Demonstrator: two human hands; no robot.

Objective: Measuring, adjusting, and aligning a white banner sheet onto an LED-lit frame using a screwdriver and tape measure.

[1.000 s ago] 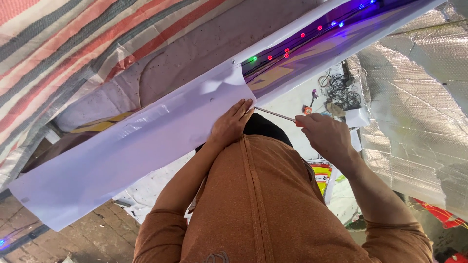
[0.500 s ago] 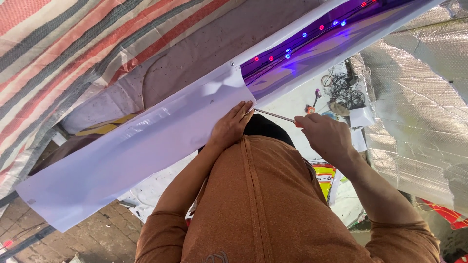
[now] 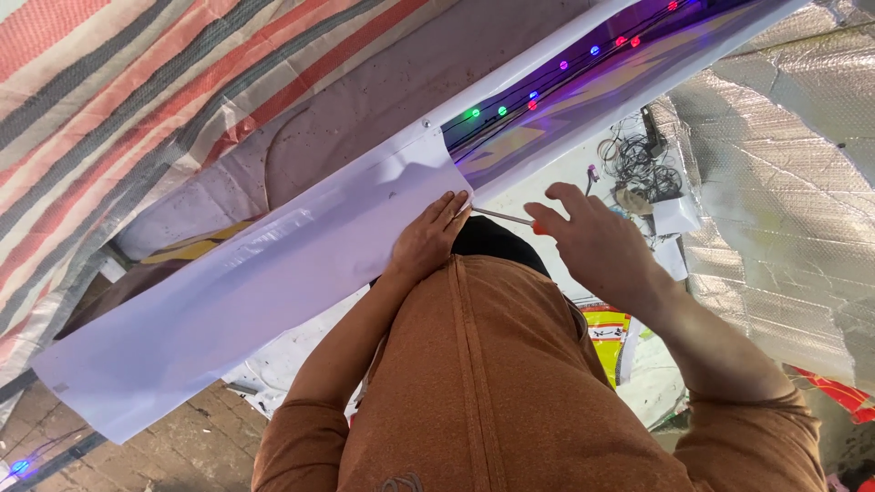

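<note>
Against the white sheet (image 3: 273,282), left hand (image 3: 428,239) flat, pinning its edge; right hand (image 3: 597,241) gripping thin screwdriver (image 3: 503,216), tip aimed there.

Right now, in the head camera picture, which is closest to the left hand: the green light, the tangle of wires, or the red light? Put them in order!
From the left hand:
1. Green light, just above it.
2. Red light, farther along the strip, upper right.
3. Tangle of wires, far right, beyond the right hand.

Single head-worn camera, aimed steeply down over an orange-sleeved torso (image 3: 492,383), both hands framed at close range, white sheet (image 3: 255,292) crossing the frame diagonally, brick floor (image 3: 173,446) seen lower left
</note>
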